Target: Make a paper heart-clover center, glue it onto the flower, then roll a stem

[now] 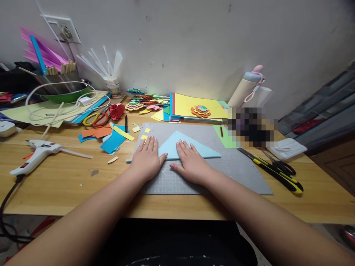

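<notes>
A light blue sheet of paper point(172, 142), folded into a triangle, lies on the grey cutting mat point(233, 177) with its point away from me and its long edge towards me. My left hand point(146, 157) rests flat over the left part of the triangle, fingers stretched out and thumb pointing right. Flat on its middle lies my right hand point(191, 160), fingers extended, the thumb on the mat just below the long edge. Parts of the paper under both hands are hidden. Small yellow scraps point(144, 137) lie beside my left fingertips.
On the right lie a yellow-and-black utility knife point(277, 173) and black scissors point(281, 166). A white glue gun point(39, 153) is at left, near blue and orange paper scraps point(115, 142). Stacked coloured paper point(199, 103) and a bottle point(245, 87) stand by the wall.
</notes>
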Motion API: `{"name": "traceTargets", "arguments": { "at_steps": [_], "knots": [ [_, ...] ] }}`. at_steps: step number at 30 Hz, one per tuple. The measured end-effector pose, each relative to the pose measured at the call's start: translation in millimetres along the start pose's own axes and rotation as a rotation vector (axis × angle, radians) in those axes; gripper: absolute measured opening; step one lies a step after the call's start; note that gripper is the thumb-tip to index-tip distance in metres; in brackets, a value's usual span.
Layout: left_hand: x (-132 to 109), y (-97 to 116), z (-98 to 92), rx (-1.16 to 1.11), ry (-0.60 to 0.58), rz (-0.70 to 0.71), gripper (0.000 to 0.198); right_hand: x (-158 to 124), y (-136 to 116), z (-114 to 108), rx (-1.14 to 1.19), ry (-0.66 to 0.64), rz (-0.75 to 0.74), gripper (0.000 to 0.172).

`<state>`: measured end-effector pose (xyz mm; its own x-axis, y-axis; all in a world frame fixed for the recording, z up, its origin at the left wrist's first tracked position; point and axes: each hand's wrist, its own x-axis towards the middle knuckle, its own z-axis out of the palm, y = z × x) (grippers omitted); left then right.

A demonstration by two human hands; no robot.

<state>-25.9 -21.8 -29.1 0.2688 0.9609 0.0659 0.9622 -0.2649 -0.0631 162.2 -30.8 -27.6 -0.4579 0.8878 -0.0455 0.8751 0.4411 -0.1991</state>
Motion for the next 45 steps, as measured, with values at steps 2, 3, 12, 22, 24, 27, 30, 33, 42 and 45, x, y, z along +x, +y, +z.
{"name": "traceTargets", "arguments": {
  "at_steps": [2,3,12,22,24,27,30,33,42,45],
  "knots": [
    [2.6,-0.7,1.5,-0.001,0.012,-0.005,0.068,3.4,0.9,-1.8,0.001,-0.009,0.004,0.087],
    [4.2,-1.0,1.7,-0.002,0.016,-0.008,0.067,5.5,1.6,-2.8,0.000,-0.012,0.004,0.086],
    [23.4,-3.4,2.1,-0.046,0.010,-0.032,0.063,24.7,10.4,-6.7,0.002,-0.015,-0.011,0.069],
    [16.8,-2.2,-8.5,-0.208,0.191,0.043,0.038,26.3,10.5,-0.4,0.015,0.080,-0.032,0.059],
    [13.8,-1.3,-12.0,-0.253,0.190,0.160,0.022,26.7,11.3,1.4,0.030,0.095,-0.036,0.059],
    [11.9,1.5,-11.7,-0.299,0.176,0.310,0.008,27.8,12.3,4.6,0.064,0.123,-0.041,0.057],
    [12.8,3.9,-7.7,-0.310,0.200,0.356,0.012,27.7,14.2,6.2,0.113,0.165,-0.058,0.056],
    [14.0,3.9,-6.0,-0.309,0.222,0.385,0.019,23.4,20.4,3.8,0.175,0.230,-0.100,0.050],
    [12.6,1.9,-6.3,-0.279,0.244,0.380,0.017,-6.5,45.5,-5.4,0.247,0.361,-0.177,0.013],
    [13.7,2.4,-3.1,-0.259,0.241,0.371,0.014,-5.1,45.6,-6.8,0.229,0.347,-0.185,0.013]
  ]
}}
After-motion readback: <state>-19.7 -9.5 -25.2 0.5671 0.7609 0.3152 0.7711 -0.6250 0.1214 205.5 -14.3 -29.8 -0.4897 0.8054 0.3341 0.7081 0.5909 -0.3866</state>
